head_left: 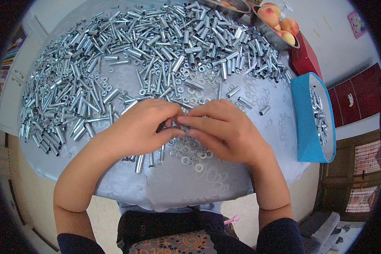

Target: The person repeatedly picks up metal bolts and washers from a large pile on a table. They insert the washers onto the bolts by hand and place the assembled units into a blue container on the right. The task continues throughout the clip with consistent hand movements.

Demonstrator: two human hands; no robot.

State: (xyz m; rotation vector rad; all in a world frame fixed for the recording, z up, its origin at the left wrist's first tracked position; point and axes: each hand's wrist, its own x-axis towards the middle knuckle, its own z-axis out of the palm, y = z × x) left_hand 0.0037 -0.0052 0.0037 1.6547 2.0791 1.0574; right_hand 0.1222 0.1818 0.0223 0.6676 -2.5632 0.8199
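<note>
Head view, metal tube (139, 164): just on my side of my left hand (150, 122), the nearer one, long axis pointing toward me.
Left hand: thumb and fingers curled inward, tips nearly together.
Washers (186, 157): scattered just below my pinch, whose contents, if any, I cannot tell.
Right hand (228, 129): angled in, fingertips meeting the left's.

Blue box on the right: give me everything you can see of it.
The blue box stands at the right side of the cloth-covered table, long side facing the work area. It is open-topped, plain bright blue outside and at the rim, pale inside, with a matte finish; the exact material is unclear. Silvery metal pieces lie jumbled inside. The right hand is well clear of it.
</note>
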